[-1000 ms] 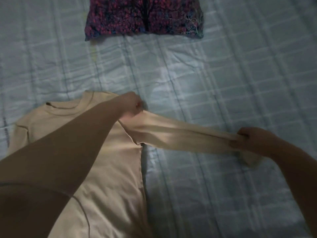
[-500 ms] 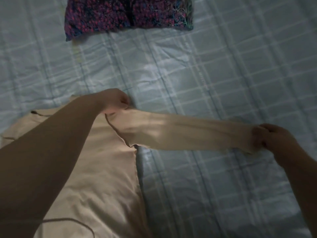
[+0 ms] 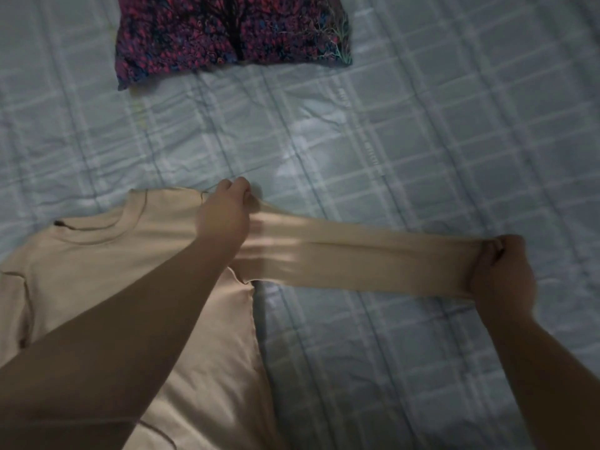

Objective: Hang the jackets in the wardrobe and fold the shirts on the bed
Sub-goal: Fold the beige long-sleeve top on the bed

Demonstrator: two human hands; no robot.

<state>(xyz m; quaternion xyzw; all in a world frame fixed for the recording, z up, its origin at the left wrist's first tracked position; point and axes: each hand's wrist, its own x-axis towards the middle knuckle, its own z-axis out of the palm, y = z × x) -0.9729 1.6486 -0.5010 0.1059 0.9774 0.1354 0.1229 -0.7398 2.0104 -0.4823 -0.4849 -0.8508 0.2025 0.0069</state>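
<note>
A pale blue bed cover with a checked pattern of lighter stripes [image 3: 422, 141] fills the view, creased in places. On its near left part lies a beige long-sleeved knit shirt [image 3: 107, 254], spread flat with the round neckline towards the far left and the body running down to the bottom edge of the view. At the far edge of the bed, well apart from the shirt, sits a folded dark garment with a pink, red and blue speckled print [image 3: 233, 30], lying flat.

One beige sleeve of the shirt [image 3: 357, 264] is stretched out straight to the right, held taut between the two hands and lifted a little off the cover. The left hand [image 3: 227, 209] reaches across the shirt's chest and pinches the fabric at the shoulder, where the sleeve joins the body, fingers curled round the cloth. The right hand [image 3: 500, 271] is out to the right, fingers closed round the bunched cuff end of the sleeve.
</note>
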